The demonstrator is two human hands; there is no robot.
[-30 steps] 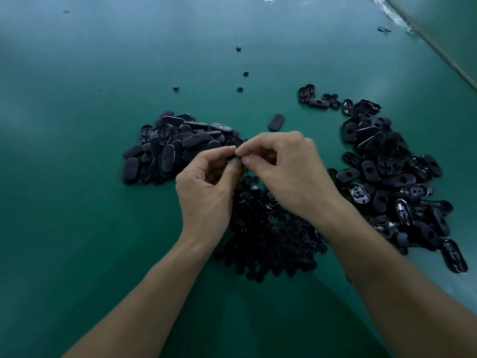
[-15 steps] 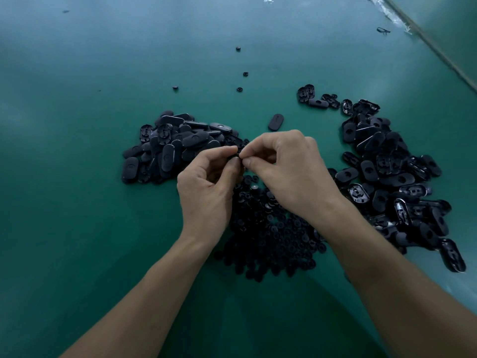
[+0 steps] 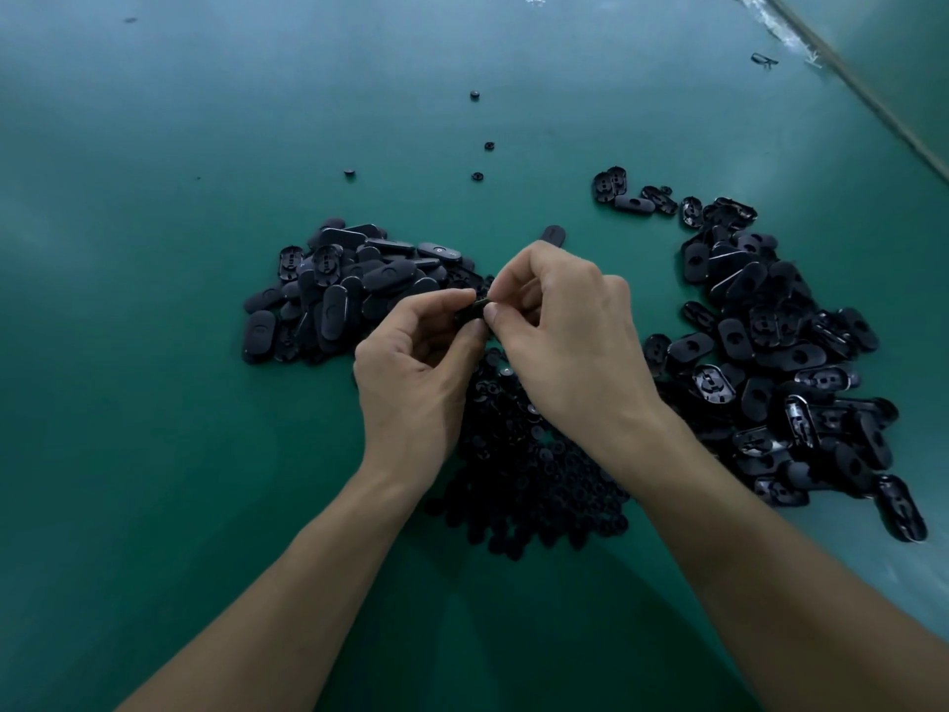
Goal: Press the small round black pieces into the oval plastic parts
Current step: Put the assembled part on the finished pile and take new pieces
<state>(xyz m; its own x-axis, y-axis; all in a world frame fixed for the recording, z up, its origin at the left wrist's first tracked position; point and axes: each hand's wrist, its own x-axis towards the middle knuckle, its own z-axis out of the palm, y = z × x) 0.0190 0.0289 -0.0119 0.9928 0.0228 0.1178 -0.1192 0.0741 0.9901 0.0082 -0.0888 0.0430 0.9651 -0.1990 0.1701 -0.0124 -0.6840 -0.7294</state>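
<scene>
My left hand (image 3: 416, 372) and my right hand (image 3: 570, 341) meet at the middle of the green table. Between their fingertips sits one black oval plastic part (image 3: 470, 311), pinched by the thumb and forefinger of each hand. Whether a round piece is in it is hidden by my fingers. Beneath my hands lies a heap of small round black pieces (image 3: 534, 475). A pile of oval parts (image 3: 344, 295) lies to the left. A larger spread of oval parts (image 3: 780, 362) lies to the right.
Several loose round pieces (image 3: 477, 175) lie scattered farther back on the green table top (image 3: 154, 454). A single oval part (image 3: 553, 234) lies just behind my right hand. The table's edge (image 3: 873, 100) runs diagonally at the top right.
Both hands have stayed almost in place; the fingertips have shifted slightly around the oval part, which now shows a little more between them.
</scene>
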